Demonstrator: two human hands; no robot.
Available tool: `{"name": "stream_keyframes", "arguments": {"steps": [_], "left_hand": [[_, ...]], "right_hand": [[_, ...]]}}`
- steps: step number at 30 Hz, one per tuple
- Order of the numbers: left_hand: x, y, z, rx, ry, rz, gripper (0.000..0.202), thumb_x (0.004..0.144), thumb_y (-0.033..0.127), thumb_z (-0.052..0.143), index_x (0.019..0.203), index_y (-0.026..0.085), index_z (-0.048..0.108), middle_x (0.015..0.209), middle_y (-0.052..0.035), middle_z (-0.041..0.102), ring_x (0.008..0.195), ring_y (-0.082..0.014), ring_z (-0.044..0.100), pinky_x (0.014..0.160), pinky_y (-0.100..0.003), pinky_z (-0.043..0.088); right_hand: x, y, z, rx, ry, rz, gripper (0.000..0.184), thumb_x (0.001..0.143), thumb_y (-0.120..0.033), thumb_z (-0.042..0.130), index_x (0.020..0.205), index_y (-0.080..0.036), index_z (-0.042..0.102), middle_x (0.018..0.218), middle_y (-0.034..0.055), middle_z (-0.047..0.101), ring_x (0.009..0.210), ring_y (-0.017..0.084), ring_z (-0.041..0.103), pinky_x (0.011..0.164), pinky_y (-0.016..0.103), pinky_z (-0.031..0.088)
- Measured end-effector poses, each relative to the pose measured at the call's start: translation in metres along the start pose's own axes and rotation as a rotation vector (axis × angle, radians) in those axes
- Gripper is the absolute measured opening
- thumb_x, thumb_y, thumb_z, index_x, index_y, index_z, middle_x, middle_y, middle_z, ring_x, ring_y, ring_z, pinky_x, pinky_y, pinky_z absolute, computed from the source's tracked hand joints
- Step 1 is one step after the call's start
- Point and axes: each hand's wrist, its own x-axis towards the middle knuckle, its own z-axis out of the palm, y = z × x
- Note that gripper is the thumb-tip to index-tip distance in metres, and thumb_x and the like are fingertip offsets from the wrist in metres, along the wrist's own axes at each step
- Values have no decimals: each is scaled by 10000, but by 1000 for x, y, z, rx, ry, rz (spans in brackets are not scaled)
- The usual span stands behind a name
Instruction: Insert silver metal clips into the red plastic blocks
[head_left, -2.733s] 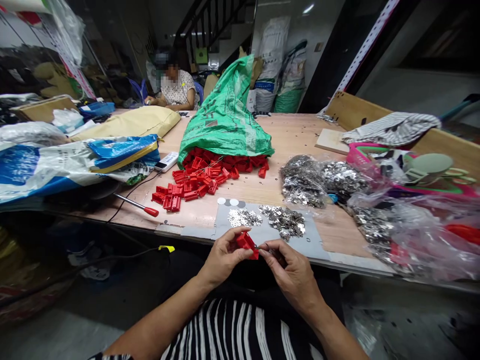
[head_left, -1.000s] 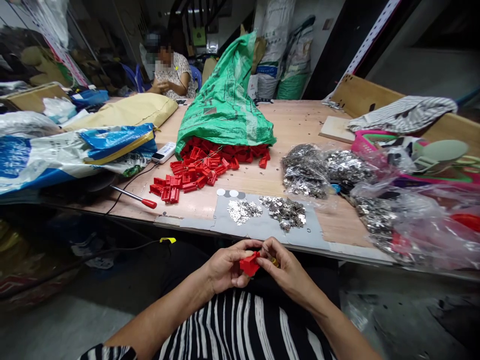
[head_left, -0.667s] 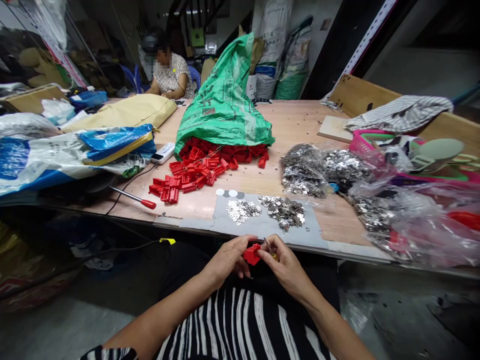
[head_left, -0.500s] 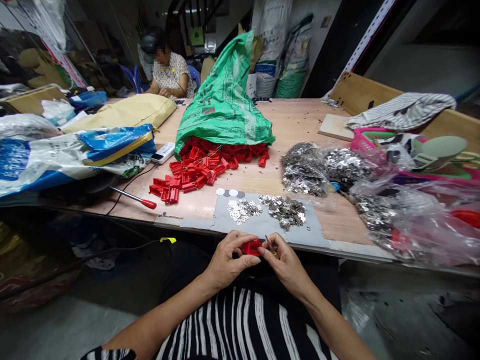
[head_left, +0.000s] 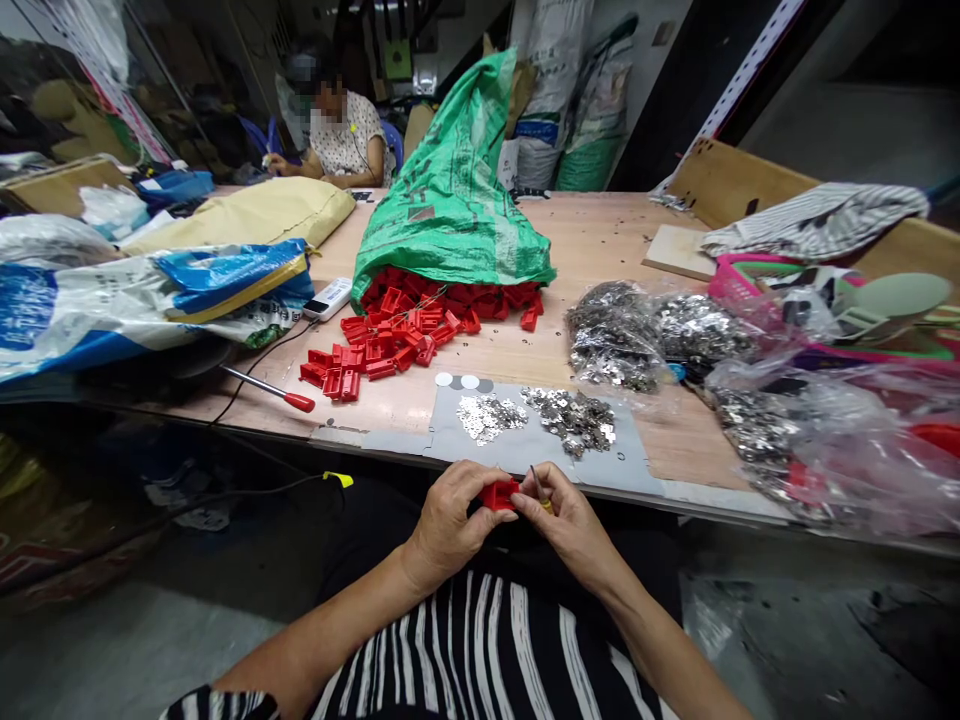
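My left hand [head_left: 452,515] is shut around a small red plastic part [head_left: 499,494], which sits just above my lap, and its fingers hide part of it. My right hand [head_left: 568,517] is right next to the part and pinches a small thin-shafted tool [head_left: 537,483] with a yellowish handle. The tool's tip is close to the red part, but the exact contact is hidden by my fingers. Just beyond my hands, small silver metal pieces [head_left: 571,420] lie in loose heaps on a grey mat [head_left: 525,445].
A heap of red plastic parts [head_left: 397,335] spills from a green woven sack [head_left: 450,210] on the wooden table [head_left: 600,230]. A red-handled screwdriver [head_left: 274,395] lies near the table edge. Plastic bags of silver pieces [head_left: 611,340] lie right; a co-worker [head_left: 345,140] sits opposite.
My hands have come closer around the red part, and the left fingers now wrap over it. The thin tool now stands upright in my right hand. The whole scene has shifted slightly upward in view.
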Motion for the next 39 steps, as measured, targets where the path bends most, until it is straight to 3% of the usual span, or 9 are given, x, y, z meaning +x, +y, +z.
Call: {"name": "stream_keyframes", "arguments": {"steps": [6,11,17,23,25,28,32,39], "left_hand": [[-2,2,3,31,-23,57,261,804,246,679,1047,173,621,953,-72,688,873,-190,603,797,-317,487],[0,0,0,-17,-6,-19,259,805,260,679,1047,181,628,965,-66,681,894,-185,605,821,-308,477],[0,-4,-9,-126,50,-234,264,781,300,704,1017,193,649,948,-45,666,878,-171,611,819,-276,463],[0,-11,-15,-290,142,-395,261,765,299,716,1001,199,670,950,-42,655,882,-176,610,812,-267,467],[3,-11,-17,-401,182,-457,267,741,276,738,988,197,674,951,-37,665,892,-171,616,838,-266,466],[7,-10,-19,-739,261,-608,281,714,248,760,965,176,653,914,-31,686,859,-156,638,841,-273,486],[10,-10,-20,-1177,276,-817,235,754,261,732,925,140,626,888,-51,700,795,-151,664,805,-307,527],[7,-9,-14,-1455,291,-989,118,803,198,677,876,110,646,878,-80,731,777,-166,695,828,-335,548]], "right_hand": [[4,4,1,49,-46,4,354,780,-480,662,763,-212,431,712,-47,454,634,101,429,570,224,360],[7,2,0,-11,-17,-15,346,774,-481,665,780,-216,442,712,-49,493,626,100,471,578,220,385],[23,-24,-7,-459,45,-146,174,869,-392,544,895,-221,559,858,21,650,745,159,591,684,267,446],[49,-32,-11,-760,64,-280,117,869,-284,497,858,-224,597,847,35,673,764,185,605,720,302,442],[52,-32,-9,-753,58,-262,122,866,-289,502,853,-224,604,833,30,672,746,182,596,708,301,443],[51,-34,-3,-622,14,-225,144,883,-327,505,900,-226,606,829,17,658,693,157,562,653,273,439],[39,-41,6,-429,-88,-226,258,895,-359,518,1114,-238,581,923,18,639,631,118,506,599,243,437],[28,-39,15,-413,-95,-245,364,825,-282,633,1182,-252,573,1059,38,628,631,107,508,609,242,465]]}}
